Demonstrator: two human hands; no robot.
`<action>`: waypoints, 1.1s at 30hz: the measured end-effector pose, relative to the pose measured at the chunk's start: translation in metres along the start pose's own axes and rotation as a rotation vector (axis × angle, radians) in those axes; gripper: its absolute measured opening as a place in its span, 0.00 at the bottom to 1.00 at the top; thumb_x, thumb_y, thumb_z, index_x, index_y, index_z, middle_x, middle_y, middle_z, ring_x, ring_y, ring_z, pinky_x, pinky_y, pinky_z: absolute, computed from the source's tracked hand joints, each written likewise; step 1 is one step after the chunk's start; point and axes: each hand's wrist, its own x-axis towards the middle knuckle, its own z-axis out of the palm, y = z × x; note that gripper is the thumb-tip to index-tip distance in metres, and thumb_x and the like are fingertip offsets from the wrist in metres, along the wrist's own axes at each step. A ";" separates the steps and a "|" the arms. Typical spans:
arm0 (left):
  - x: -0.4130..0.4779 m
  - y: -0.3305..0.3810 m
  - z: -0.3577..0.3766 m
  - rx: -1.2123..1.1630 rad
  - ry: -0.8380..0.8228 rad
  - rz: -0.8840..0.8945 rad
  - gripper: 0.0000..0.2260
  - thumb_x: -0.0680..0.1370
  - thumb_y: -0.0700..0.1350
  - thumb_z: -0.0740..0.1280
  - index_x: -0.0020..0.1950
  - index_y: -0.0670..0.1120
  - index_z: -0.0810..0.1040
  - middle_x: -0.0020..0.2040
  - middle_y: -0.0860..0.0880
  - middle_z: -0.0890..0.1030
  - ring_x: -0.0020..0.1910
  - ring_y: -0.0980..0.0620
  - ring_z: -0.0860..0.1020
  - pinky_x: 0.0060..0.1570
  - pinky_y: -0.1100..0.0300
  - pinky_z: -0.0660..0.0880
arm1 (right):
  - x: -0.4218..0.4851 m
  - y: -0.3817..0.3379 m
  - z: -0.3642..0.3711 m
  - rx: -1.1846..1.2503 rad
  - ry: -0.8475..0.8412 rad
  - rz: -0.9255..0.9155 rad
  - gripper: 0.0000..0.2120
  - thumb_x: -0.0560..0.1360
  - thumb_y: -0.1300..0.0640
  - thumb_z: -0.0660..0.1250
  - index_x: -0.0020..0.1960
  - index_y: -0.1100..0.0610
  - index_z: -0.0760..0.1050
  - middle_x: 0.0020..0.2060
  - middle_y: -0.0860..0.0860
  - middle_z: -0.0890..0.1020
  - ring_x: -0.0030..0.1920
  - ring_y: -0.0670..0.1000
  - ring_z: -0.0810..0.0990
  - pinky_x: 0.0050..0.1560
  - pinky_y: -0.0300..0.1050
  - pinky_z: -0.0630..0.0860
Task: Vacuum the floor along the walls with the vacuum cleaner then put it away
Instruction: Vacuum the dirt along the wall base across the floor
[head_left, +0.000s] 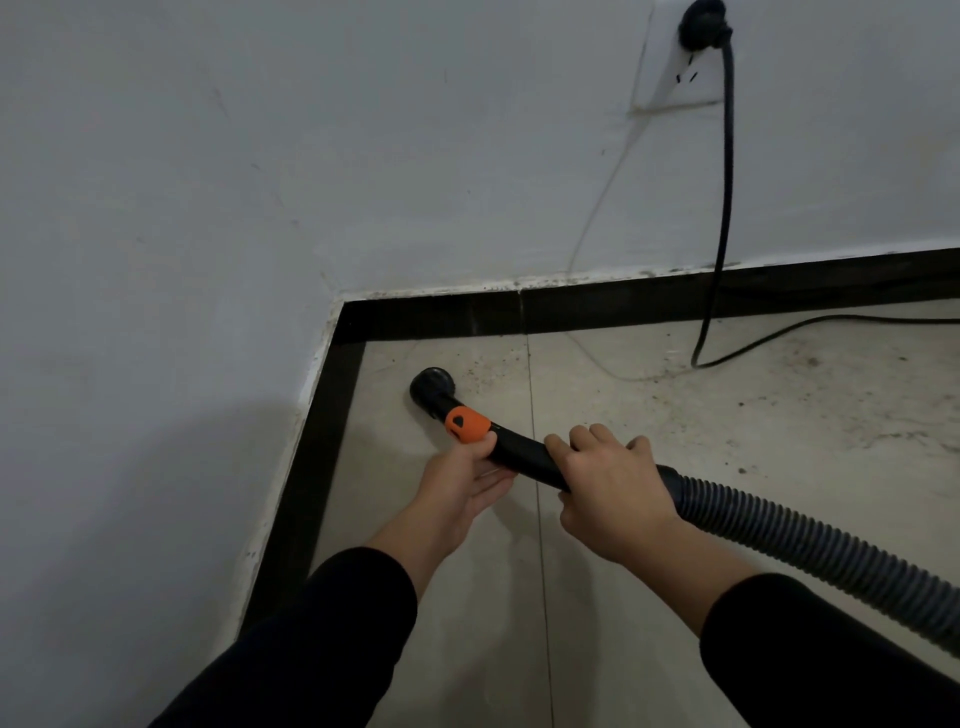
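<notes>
The vacuum's black curved handle tube (522, 451) has an orange slider (466, 425) and ends in a round black nozzle (432, 388) close to the floor near the room corner. A grey ribbed hose (810, 540) runs from the tube off to the lower right. My right hand (613, 483) is wrapped around the tube where it meets the hose. My left hand (467, 480) holds the tube from below, thumb pressed beside the orange slider. The vacuum's body is out of view.
A black power cord (724, 208) hangs from a plug (704, 23) in the wall socket and trails right across the floor. Black skirting (519, 314) lines both walls. Dirt specks and a thin thread lie on the beige tiles (675, 415) by the far wall.
</notes>
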 end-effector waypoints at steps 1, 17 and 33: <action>0.000 0.000 0.002 0.001 -0.002 0.000 0.11 0.80 0.42 0.65 0.60 0.38 0.75 0.51 0.39 0.82 0.50 0.46 0.81 0.43 0.60 0.78 | -0.001 0.001 0.000 0.000 0.001 0.003 0.21 0.74 0.52 0.64 0.65 0.52 0.66 0.54 0.50 0.73 0.58 0.53 0.70 0.51 0.52 0.66; -0.004 -0.009 0.026 0.014 -0.056 0.028 0.09 0.81 0.43 0.64 0.57 0.39 0.74 0.50 0.40 0.82 0.50 0.46 0.81 0.44 0.59 0.78 | -0.013 0.019 -0.003 -0.007 0.008 0.049 0.21 0.73 0.52 0.64 0.65 0.52 0.66 0.55 0.50 0.73 0.58 0.53 0.70 0.50 0.52 0.65; -0.007 -0.017 0.045 0.032 -0.088 0.038 0.07 0.81 0.44 0.64 0.54 0.41 0.75 0.47 0.41 0.82 0.48 0.47 0.82 0.43 0.59 0.79 | -0.024 0.037 -0.005 -0.015 0.012 0.090 0.23 0.73 0.53 0.64 0.67 0.52 0.65 0.55 0.50 0.73 0.58 0.53 0.69 0.52 0.52 0.66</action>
